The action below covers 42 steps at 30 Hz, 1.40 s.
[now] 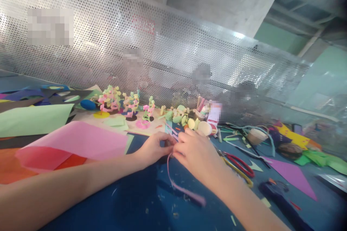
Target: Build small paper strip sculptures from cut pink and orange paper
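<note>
In the middle of the view, my left hand [154, 148] and my right hand [195, 152] meet fingertip to fingertip, both closed in a pinch. From between them a thin purple-pink strip [187, 191] curls down over the dark blue table [130, 195]. It looks like paper, though blur hides its material. Its upper end is hidden by my fingers, so I cannot see how each hand grips it. Just right of my right wrist lie scissors with red handles [241, 165] and a yellow-handled pair [241, 175].
Pink paper [81, 139] and green paper [35, 119] sheets lie left. Small paper sculptures [110, 99] stand at the back before a perforated metal screen [168, 54]. Right are a purple sheet [291, 177], a dark blue tool [282, 202] and a paper cup [256, 136].
</note>
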Available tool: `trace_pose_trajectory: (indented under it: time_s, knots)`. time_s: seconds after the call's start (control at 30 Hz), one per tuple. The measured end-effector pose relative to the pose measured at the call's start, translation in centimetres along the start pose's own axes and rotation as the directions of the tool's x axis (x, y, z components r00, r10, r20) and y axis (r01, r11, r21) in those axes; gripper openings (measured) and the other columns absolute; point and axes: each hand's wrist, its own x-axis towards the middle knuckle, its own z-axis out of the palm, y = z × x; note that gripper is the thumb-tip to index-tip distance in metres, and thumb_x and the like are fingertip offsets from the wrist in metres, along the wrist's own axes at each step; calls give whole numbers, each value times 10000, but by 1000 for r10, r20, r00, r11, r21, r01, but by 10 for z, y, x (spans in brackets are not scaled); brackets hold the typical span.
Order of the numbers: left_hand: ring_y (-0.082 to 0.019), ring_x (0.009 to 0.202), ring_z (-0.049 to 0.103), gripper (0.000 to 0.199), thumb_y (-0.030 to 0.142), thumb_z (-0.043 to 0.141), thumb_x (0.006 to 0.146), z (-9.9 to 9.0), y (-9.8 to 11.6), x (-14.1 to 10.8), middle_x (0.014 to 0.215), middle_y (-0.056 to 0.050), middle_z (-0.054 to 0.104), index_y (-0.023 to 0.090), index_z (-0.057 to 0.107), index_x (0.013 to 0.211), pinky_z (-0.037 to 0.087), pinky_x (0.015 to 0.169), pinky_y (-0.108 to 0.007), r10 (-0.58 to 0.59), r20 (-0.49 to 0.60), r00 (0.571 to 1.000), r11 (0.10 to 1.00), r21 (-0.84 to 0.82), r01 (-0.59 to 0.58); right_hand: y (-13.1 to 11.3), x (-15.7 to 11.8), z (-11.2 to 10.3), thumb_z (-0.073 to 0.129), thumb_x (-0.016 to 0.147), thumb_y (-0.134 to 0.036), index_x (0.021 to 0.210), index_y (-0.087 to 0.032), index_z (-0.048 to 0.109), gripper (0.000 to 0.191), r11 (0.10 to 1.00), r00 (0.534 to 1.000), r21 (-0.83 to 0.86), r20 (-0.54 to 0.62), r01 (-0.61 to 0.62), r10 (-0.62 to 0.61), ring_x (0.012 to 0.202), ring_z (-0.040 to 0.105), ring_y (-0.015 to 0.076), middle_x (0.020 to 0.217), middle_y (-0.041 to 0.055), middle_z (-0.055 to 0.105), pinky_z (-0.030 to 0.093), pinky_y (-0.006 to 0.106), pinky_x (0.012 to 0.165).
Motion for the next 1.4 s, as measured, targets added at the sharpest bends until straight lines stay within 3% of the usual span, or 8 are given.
trace_pose_trajectory:
  time_s: [0.13,0.3,0.43,0.5,0.6,0.93,1.1,1.4]
  knots:
    - [-145,753,550,115,216,622,701,-1,7,-2,816,-15,618,158,626,800,432,708,-249,38,0,999,995,95,-38,-7,0,0,593,761,-177,608,-170,635,159,998,995,-52,-88,37,-42,770,500,197,648,26,586,319,319,661]
    - [-155,810,537,130,281,611,751,0,13,-5,861,-38,607,177,653,816,428,740,-253,175,113,978,968,161,-192,1,-6,-10,568,695,-76,651,-188,597,124,948,996,309,-19,-75,85,666,469,134,582,-19,535,322,238,591]
    - [-157,807,538,124,255,582,781,0,12,-5,835,-58,614,158,652,813,439,705,-248,251,139,958,947,168,-273,11,-8,-16,570,671,-117,656,-200,606,91,873,985,455,67,-173,160,671,492,125,665,-15,545,351,226,584]
    - [-160,848,546,106,235,585,781,1,12,-5,850,-59,629,159,651,813,433,776,-273,319,172,932,928,145,-344,18,-8,-15,554,693,-152,710,-202,600,69,788,967,562,185,-249,174,605,508,107,671,-22,560,365,223,555]
    - [-158,856,560,120,245,572,795,1,13,-5,873,-59,632,173,660,833,427,820,-294,352,198,915,921,99,-376,30,-6,-7,519,720,-152,799,-189,552,93,555,911,733,390,-394,132,513,523,90,631,-28,589,394,211,509]
    - [-126,710,583,163,304,655,713,4,6,-2,925,-51,593,168,666,802,476,677,-261,59,171,984,968,-251,-15,49,1,33,598,707,-165,862,-162,571,157,-167,828,833,548,-527,122,452,489,52,594,-44,580,400,172,469]
    - [-133,615,595,209,334,648,723,2,3,-1,664,-10,620,149,626,817,483,643,-287,-89,235,968,894,-411,182,52,2,43,681,682,-236,822,-165,568,193,-313,830,825,535,-471,159,573,526,53,687,-23,591,446,170,576]
    - [-130,620,609,261,320,662,719,0,9,2,728,-12,643,163,584,912,478,586,-253,-150,170,974,859,-465,213,44,6,62,643,734,-363,809,-180,593,204,-397,813,837,505,-377,291,547,496,58,685,-18,570,421,165,501]
